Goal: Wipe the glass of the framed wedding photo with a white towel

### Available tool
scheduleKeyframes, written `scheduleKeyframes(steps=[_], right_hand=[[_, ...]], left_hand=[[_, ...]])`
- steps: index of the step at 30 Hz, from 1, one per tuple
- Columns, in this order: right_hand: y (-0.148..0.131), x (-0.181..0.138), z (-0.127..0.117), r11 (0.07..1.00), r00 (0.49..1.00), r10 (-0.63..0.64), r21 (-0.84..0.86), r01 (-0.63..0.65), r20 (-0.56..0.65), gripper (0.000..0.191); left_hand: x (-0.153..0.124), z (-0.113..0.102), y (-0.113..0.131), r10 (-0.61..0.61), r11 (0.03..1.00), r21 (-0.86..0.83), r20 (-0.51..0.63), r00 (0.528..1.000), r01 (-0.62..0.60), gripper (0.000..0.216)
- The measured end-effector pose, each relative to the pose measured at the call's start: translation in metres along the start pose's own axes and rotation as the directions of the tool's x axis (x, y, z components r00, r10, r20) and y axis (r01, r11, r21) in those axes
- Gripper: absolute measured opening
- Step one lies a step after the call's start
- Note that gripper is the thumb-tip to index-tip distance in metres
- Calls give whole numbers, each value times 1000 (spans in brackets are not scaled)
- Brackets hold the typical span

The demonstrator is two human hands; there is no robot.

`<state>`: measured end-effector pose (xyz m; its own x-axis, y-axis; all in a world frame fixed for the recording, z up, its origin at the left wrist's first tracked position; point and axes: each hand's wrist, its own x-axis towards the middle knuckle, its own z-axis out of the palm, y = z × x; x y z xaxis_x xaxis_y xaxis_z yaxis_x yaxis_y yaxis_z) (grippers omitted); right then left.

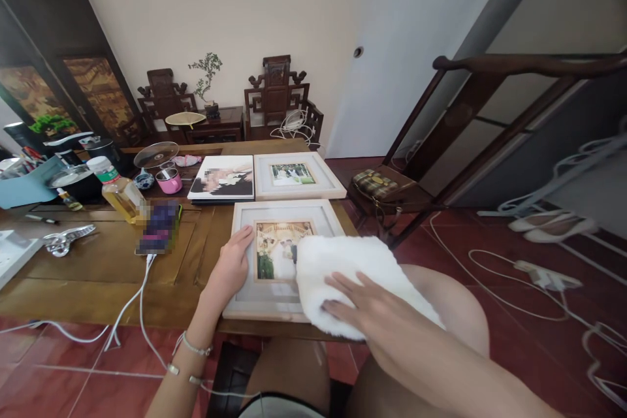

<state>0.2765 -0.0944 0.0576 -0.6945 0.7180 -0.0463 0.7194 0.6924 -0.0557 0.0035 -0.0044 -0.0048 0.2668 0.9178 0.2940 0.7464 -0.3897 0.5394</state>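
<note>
A framed photo (274,215) with a pale wooden frame lies flat at the near edge of the wooden table (98,268). My left hand (232,264) rests flat on its left border, fingers apart. My right hand (360,304) presses down on a fluffy white cloth (343,268) that covers the frame's right side and hangs over the table edge. Two more pictures lie behind it: a frameless print (223,176) and a second framed photo (296,176).
A phone (159,227) with a white cable lies left of the frame. Farther left stand an oil bottle (120,192), a pink cup (169,179), a small fan and clutter. A dark wooden chair (392,192) stands right of the table, and cables trail over the red floor.
</note>
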Motion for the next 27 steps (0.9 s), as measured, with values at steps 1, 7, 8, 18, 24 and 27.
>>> scheduleKeyframes(steps=[1, 7, 8, 18, 24, 27], right_hand=[[-7, -5, -3, 1000, 1000, -12, 15, 12, 7, 69], [-21, 13, -11, 998, 1000, 9, 68, -8, -18, 65], [-15, 22, -8, 997, 999, 37, 66, -35, -28, 67], [79, 117, 20, 964, 945, 199, -123, -237, -261, 66], [52, 95, 12, 992, 994, 73, -98, -81, -81, 69], [21, 57, -1, 1000, 998, 21, 0, -21, 64, 71]], left_hand=[[0, 0, 0, -2, 1000, 2, 2, 1000, 2, 56], [-2, -2, 0, 15, 1000, 19, 36, 999, -15, 58], [-2, -3, 0, 17, 1000, 23, 46, 999, -18, 58], [-1, -6, 0, 33, 999, -13, 50, 998, -33, 61], [-1, -3, -3, 16, 1000, 8, 55, 998, -16, 60], [-1, 0, -5, 21, 1000, 4, 39, 999, -21, 59]])
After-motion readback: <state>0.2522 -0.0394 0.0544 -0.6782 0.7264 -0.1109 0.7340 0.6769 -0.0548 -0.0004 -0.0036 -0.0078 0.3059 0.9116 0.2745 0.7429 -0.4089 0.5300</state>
